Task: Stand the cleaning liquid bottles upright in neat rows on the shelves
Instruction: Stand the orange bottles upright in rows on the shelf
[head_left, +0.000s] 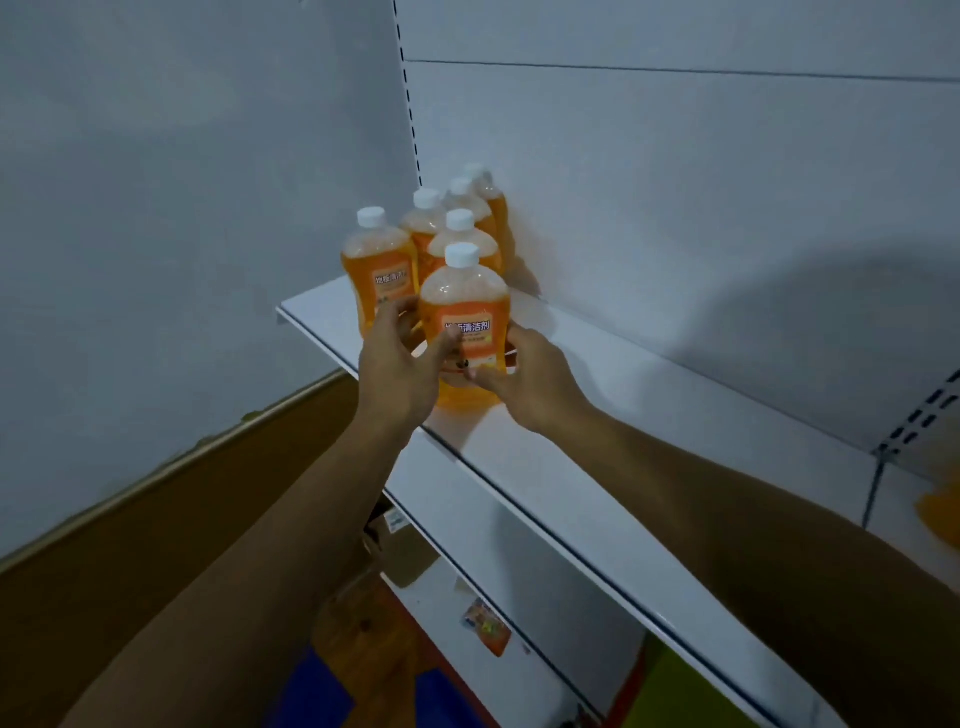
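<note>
Both hands' fingers (447, 340) clasp the front bottle (464, 301) between them.

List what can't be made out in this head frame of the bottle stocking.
- Front bottle: lower label covered by left hand and right hand.
- Rearmost bottle: mostly hidden behind the row.
- Orange object: cut off by the right edge, blurred.
- Lower shelf items: too blurred to identify.
</note>
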